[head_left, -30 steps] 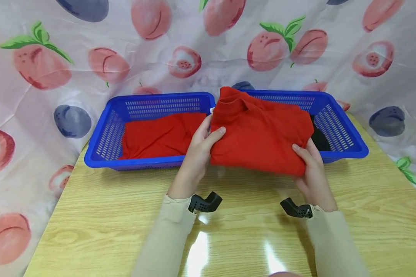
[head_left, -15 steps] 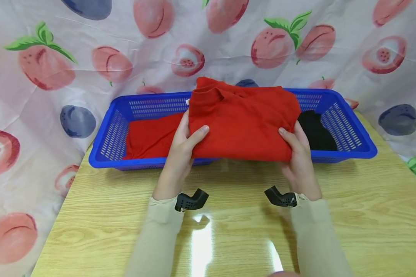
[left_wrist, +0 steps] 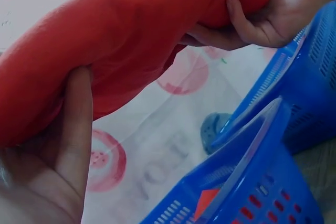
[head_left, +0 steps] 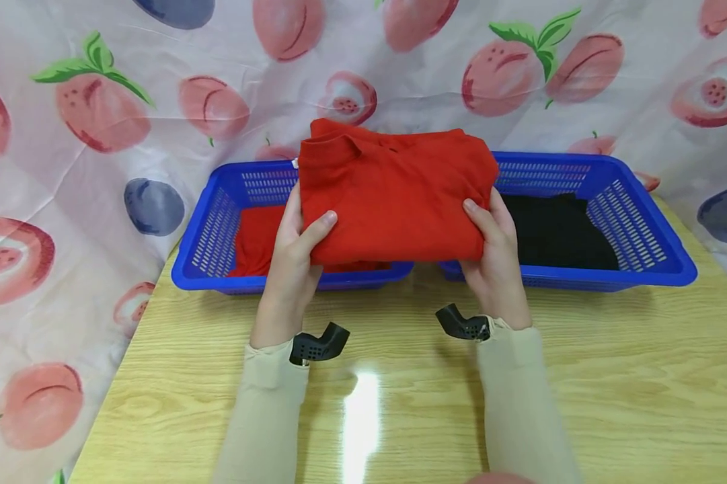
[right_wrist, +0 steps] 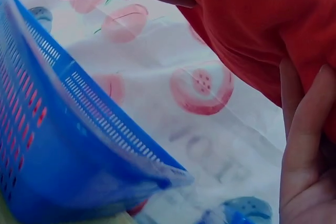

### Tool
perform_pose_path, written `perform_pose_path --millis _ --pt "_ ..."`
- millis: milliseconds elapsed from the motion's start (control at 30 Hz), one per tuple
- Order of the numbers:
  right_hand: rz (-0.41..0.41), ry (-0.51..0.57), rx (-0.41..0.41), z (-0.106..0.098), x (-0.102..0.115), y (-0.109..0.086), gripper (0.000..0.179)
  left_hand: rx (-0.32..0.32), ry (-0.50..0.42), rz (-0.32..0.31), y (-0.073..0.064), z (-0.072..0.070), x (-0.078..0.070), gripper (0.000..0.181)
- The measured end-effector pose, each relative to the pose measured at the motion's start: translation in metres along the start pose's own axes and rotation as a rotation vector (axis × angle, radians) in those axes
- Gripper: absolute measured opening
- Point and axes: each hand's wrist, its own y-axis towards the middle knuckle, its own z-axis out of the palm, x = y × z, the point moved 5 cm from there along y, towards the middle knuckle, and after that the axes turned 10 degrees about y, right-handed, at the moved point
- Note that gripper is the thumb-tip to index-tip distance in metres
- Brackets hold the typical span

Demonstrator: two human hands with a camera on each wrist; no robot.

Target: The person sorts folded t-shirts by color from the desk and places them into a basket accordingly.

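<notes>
A folded red garment [head_left: 393, 195] is held up between both hands, above the table and in front of the baskets. My left hand [head_left: 290, 262] grips its left end, thumb on the near face and fingers behind. At the other end my right hand [head_left: 495, 259] pinches it the same way. A collar-like band and a small white tag show at its upper left. Behind it, the left blue basket [head_left: 201, 242] contains red cloth [head_left: 257, 232], partly hidden by the garment. Black cloth [head_left: 563, 232] lies in the right blue basket [head_left: 660, 269].
Both baskets stand side by side on the wood-grain table [head_left: 175, 390], against a peach-print curtain [head_left: 411, 87]. The left wrist view shows the basket's rim [left_wrist: 262, 129] below the raised garment.
Both hands have carried the red garment leftward and slightly up, from in front of the right basket toward the left one. More of the black cloth now shows. The view has shifted slightly.
</notes>
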Motion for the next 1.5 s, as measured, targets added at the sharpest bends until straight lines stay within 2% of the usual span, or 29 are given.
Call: perform_pose_path --millis 233,433,600,767,967,1100,1333,1500 --pt "-0.028 0.045 -0.08 0.007 -0.026 0.015 0.043 -0.032 0.019 0.011 0.002 -0.026 -0.004 0.062" --pt "0.026 -0.085 -0.089 0.014 -0.043 0.022 0.042 -0.031 0.065 0.015 -0.001 -0.05 -0.009 0.061" --pt "0.054 -0.152 -0.048 0.019 -0.047 0.023 0.04 -0.006 0.081 0.037 0.0 -0.058 -0.012 0.061" --pt "0.082 -0.154 -0.003 0.024 -0.05 0.024 0.044 -0.031 0.084 0.064 0.002 -0.063 -0.015 0.062" --pt "0.134 -0.14 0.127 0.034 -0.061 0.023 0.052 -0.137 0.022 0.063 -0.001 -0.079 -0.015 0.059" --pt "0.174 -0.125 0.195 0.043 -0.07 0.022 0.056 -0.194 0.024 0.071 -0.002 -0.089 -0.017 0.056" --pt "0.247 -0.256 0.177 0.043 -0.08 0.02 0.061 -0.238 0.137 0.027 -0.005 -0.102 -0.015 0.055" --pt "0.277 -0.326 0.183 0.041 -0.084 0.022 0.061 -0.244 0.195 -0.011 -0.004 -0.108 -0.012 0.057"
